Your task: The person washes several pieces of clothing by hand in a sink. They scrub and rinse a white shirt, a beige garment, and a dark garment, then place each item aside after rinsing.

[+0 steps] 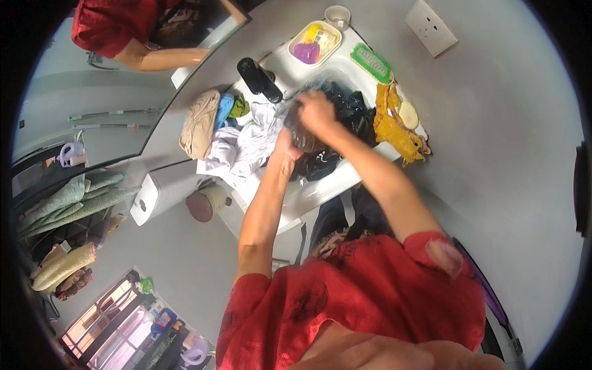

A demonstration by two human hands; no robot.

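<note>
Dark wet cloth (356, 111) fills the white washbasin (319, 189) in front of me. At the basin's left side, my left hand (289, 144) grips a bunched piece of this cloth from below, with its fingers mostly hidden. My right hand (317, 112) is over the same bunch, its fingers curled onto the fabric and slightly blurred. A black faucet (259, 79) reaches over the basin just beyond my hands. White cloth (249, 143) lies heaped on the counter close to my left hand.
Beige cloth (200, 125), blue cloth (224, 111) and green cloth (239, 106) lie left of the faucet. Behind the basin are a soap tray (292, 48) and a small bowl (337, 17). Along the right edge sit a green brush (371, 64), yellow cloth (393, 132) and pale soap (409, 115).
</note>
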